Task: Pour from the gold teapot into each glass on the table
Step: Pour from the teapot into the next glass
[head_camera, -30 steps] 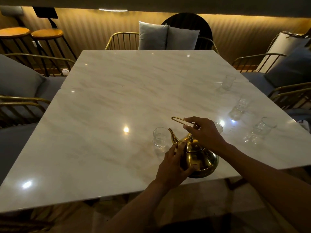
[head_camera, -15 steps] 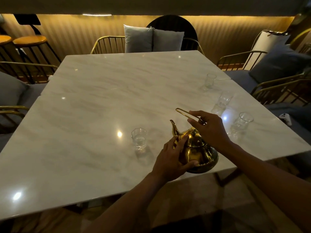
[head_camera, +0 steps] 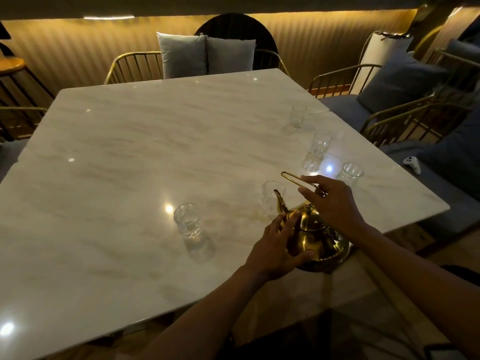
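Note:
The gold teapot (head_camera: 315, 236) is held over the near right edge of the marble table (head_camera: 135, 157). My right hand (head_camera: 333, 203) grips its thin wire handle from above. My left hand (head_camera: 279, 246) cups the pot's left side. The spout points up and away, close to a clear glass (head_camera: 271, 197) just beyond it. Another clear glass (head_camera: 188, 220) stands to the left. Three more glasses stand along the right side: one (head_camera: 350, 174) behind my right hand, one (head_camera: 318, 146) farther back, one (head_camera: 298, 116) farthest.
Gold wire chairs with grey cushions (head_camera: 205, 54) ring the table. A cushioned bench (head_camera: 405, 81) runs along the right, with a small white controller (head_camera: 413, 165) lying on it. Wooden stools (head_camera: 10, 64) stand far left.
The view has swung left to right, so the glasses sit further left in frame. The teapot has shifted from the left glass toward the second glass, both hands still on it.

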